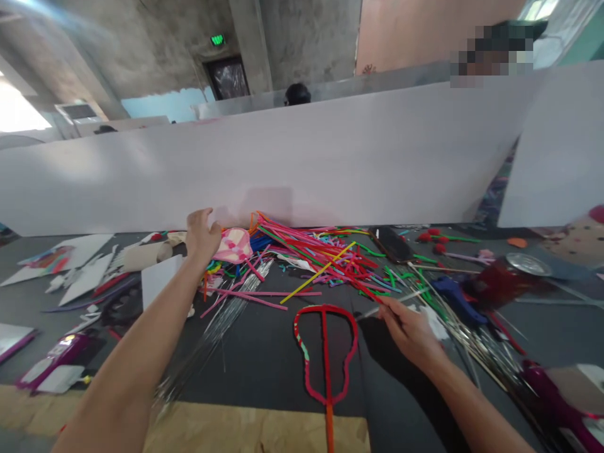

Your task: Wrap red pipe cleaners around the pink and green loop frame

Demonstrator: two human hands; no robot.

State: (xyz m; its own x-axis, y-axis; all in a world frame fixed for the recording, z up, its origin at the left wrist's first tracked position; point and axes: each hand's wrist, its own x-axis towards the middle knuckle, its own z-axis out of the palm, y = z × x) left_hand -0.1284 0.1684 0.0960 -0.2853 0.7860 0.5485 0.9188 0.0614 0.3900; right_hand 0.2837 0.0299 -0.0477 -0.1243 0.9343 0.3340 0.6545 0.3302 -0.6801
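My left hand (202,238) is raised at the back of the table with its fingers apart and nothing visible in them. Just right of it lies a pink patterned piece (234,245). My right hand (408,327) pinches the near end of a red pipe cleaner (362,288), whose far part runs into a heap of colourful pipe cleaners (316,251). Between my forearms lies a pear-shaped outline of red and pink pipe cleaner (350,371), with a straight stem down its middle that turns orange below. A yellow pipe cleaner (317,274) lies across the heap's near side.
Thin metal wires (214,327) lie left of centre, more at right. A red can (507,280), blue-handled tool (457,300) and dark phone-like object (391,244) are at right. Purple glue guns (56,358) flank both sides. A white partition (330,163) stands behind; people are beyond.
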